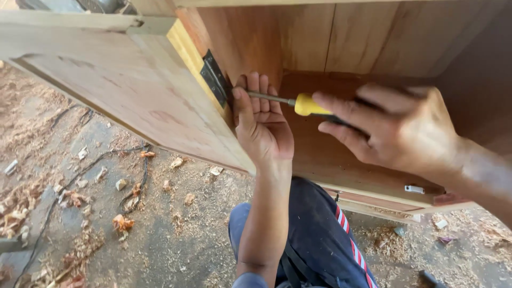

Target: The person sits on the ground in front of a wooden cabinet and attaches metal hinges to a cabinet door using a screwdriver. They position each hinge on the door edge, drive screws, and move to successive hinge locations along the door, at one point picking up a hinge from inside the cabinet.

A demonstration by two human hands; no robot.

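The door (122,85) stands open on its dark hinge (215,79). The left hand (261,125), fingers loosely curled, steadies the screwdriver (304,104) tip there. The right hand (394,128) grips the handle; the hinge looks mounted, fastening seemingly unfinished.

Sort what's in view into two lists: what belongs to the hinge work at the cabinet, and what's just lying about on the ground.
In use:
- screwdriver, yellow handle, held by the right hand
- dark hinge, steadied by the left hand
- cabinet door
- wooden cabinet

Lying about:
- black cable on the ground
- wood scraps
- sawdust and shavings
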